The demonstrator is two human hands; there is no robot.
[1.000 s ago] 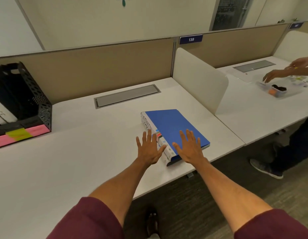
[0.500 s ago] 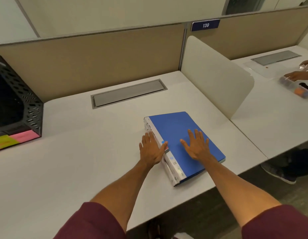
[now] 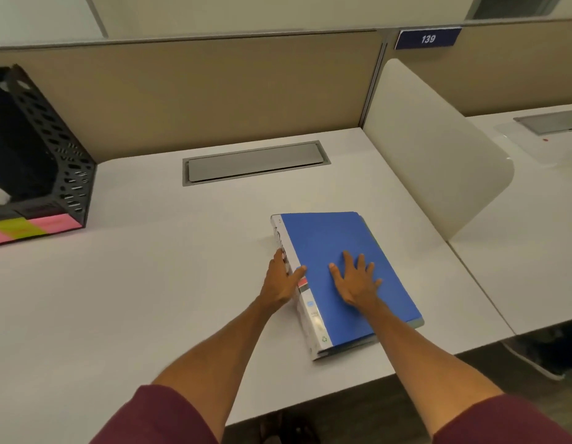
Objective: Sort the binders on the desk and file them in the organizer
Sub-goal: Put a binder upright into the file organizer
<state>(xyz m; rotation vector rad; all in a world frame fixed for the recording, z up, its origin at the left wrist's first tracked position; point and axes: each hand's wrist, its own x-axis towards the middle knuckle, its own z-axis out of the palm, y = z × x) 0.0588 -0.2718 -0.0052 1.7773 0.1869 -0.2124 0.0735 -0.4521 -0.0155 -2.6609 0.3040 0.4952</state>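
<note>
A blue binder [image 3: 336,238] with a white labelled spine lies flat on the white desk [image 3: 150,283], near its front right edge. My left hand [image 3: 280,280] clasps the spine, fingers against its side and thumb over the cover's edge. My right hand [image 3: 355,280] rests flat on the blue cover with fingers spread. The black mesh organizer [image 3: 67,174] stands at the far left of the desk, well apart from the binder; its inside is dark and mostly cut off by the frame.
Pink and yellow sticky labels [image 3: 31,227] line the organizer's front base. A grey cable hatch [image 3: 256,161] is set into the desk behind the binder. A white rounded divider [image 3: 432,149] separates a neighbouring desk on the right. A tan partition runs along the back.
My left hand moved from flat on the desk to clasping the binder's spine. My right hand slid further onto the cover. The view tilted down and closer; the neighbour's hands left the frame.
</note>
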